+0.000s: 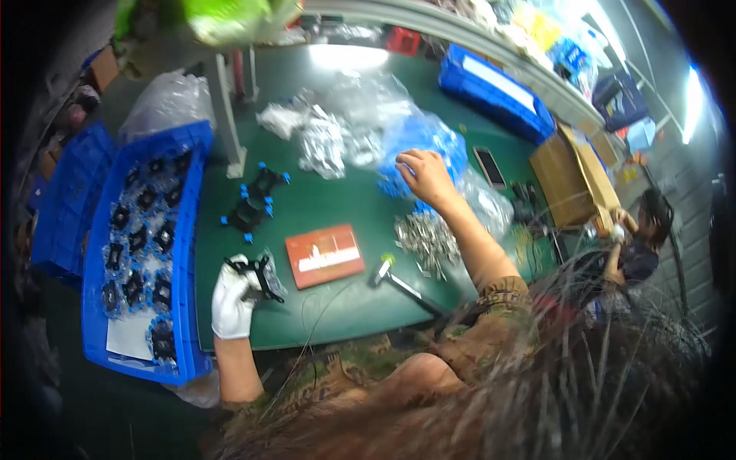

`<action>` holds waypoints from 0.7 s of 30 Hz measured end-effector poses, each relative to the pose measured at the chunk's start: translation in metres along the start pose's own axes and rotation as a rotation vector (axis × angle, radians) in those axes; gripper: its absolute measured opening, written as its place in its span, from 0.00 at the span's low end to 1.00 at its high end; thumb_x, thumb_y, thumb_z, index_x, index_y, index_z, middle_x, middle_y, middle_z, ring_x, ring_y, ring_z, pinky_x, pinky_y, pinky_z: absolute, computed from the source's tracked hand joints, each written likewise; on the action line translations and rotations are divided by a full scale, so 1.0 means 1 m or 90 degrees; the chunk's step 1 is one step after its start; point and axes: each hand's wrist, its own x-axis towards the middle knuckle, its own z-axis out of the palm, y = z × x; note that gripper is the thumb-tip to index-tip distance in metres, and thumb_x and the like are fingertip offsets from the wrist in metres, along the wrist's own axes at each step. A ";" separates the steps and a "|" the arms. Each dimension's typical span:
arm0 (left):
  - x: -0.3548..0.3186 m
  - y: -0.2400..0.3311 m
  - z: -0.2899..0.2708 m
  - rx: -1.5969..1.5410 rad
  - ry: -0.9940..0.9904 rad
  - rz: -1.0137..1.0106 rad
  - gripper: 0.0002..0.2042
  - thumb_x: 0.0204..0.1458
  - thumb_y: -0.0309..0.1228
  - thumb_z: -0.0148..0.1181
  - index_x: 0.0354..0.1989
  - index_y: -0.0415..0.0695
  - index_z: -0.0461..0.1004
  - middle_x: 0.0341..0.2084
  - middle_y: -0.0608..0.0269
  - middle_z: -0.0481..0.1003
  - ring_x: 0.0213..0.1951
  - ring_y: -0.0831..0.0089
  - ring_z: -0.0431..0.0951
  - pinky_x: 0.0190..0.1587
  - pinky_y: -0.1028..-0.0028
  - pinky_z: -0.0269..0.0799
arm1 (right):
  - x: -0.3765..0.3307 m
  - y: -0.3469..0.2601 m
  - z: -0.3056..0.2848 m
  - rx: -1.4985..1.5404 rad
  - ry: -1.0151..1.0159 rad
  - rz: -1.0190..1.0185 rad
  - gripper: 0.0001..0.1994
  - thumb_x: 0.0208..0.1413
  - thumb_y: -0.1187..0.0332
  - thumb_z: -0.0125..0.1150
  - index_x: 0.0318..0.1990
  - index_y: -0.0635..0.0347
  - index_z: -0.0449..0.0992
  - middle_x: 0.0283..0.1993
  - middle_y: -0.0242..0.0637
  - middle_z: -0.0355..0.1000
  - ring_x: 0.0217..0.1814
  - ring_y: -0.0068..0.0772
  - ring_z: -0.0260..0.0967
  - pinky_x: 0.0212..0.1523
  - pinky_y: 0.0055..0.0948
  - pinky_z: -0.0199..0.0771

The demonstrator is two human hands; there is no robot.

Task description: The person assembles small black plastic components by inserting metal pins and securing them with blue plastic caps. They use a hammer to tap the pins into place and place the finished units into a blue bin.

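Note:
A white glove covers my left hand [232, 300], at the near left edge of the green table. Its fingers are closed on a black bracket with several arms [264, 277], which has thin transparent plastic at its right side. My right hand [426, 178] is bare and reaches over a blue plastic bag [437, 142] of small blue pieces. Its fingers are curled together; anything between them is too small to make out. Two black brackets with blue tips [251, 211] lie beyond my left hand. Between my hands sits a reddish-brown block [326, 256] with a pale strip.
A hammer [410, 290] and a heap of metal pins [428, 239] lie near my right forearm. At left, a blue crate [188, 291] holds several wrapped black parts. Plastic bags [360, 100], a phone [489, 167] and a carton [563, 176] sit farther off. Another person [640, 238] is at right.

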 end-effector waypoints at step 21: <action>-0.041 -0.113 0.153 0.176 -0.182 -0.223 0.20 0.66 0.32 0.51 0.63 0.34 0.66 0.35 0.64 0.77 0.35 0.79 0.75 0.41 0.80 0.69 | -0.209 -0.046 -0.042 0.024 -0.131 -0.020 0.07 0.56 0.61 0.63 0.41 0.45 0.81 0.36 0.28 0.70 0.46 0.33 0.70 0.47 0.39 0.62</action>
